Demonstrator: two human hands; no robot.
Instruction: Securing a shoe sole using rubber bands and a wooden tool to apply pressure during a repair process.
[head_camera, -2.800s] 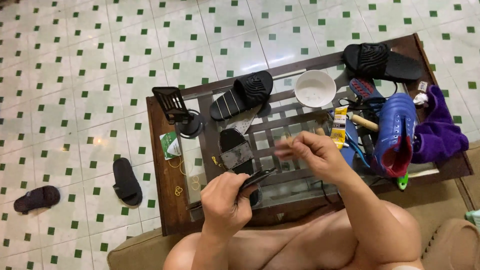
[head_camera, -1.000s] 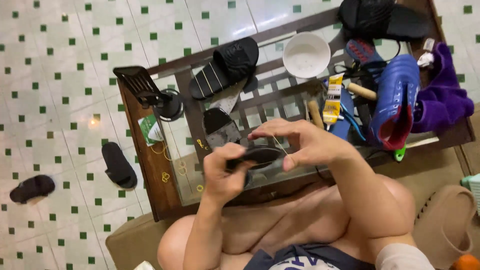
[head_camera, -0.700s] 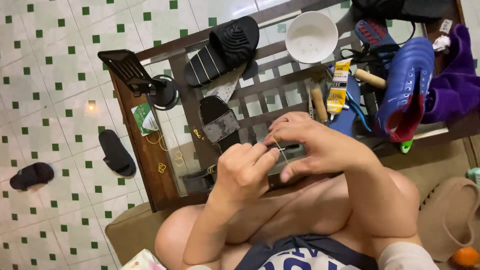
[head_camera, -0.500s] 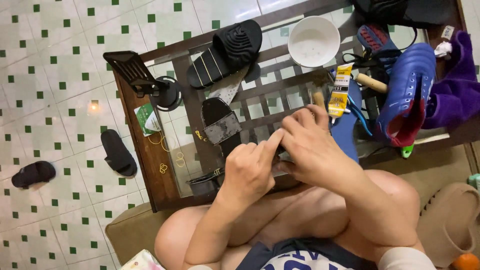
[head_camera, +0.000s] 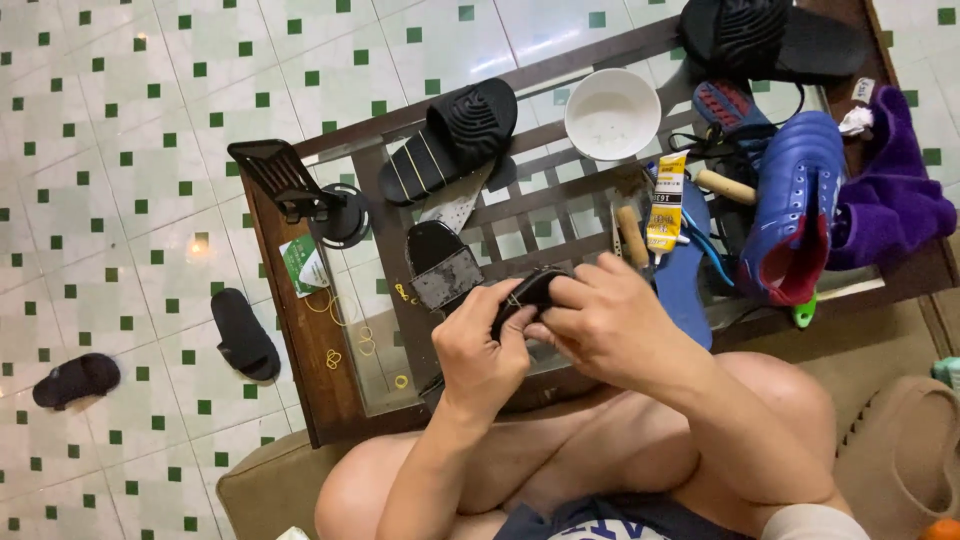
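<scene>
cluttered glass-topped table (head_camera: 300, 330), green-dotted tile floor (head_camera: 130, 120)

Matt black rubber slide sandal (head_camera: 455, 140) — glossy glass-topped wooden table (head_camera: 300, 330) — fuzzy purple cloth (head_camera: 895, 195)

From my seat, most of the small black piece (head_camera: 528, 292) is covered by my left hand (head_camera: 480, 350) and right hand (head_camera: 600, 325), so I can't tell its whole shape. The black sandal (head_camera: 770, 35) at the far corner of the table is cut off by the top edge. The yellow tube (head_camera: 667, 200) has print too small to make out.
</scene>
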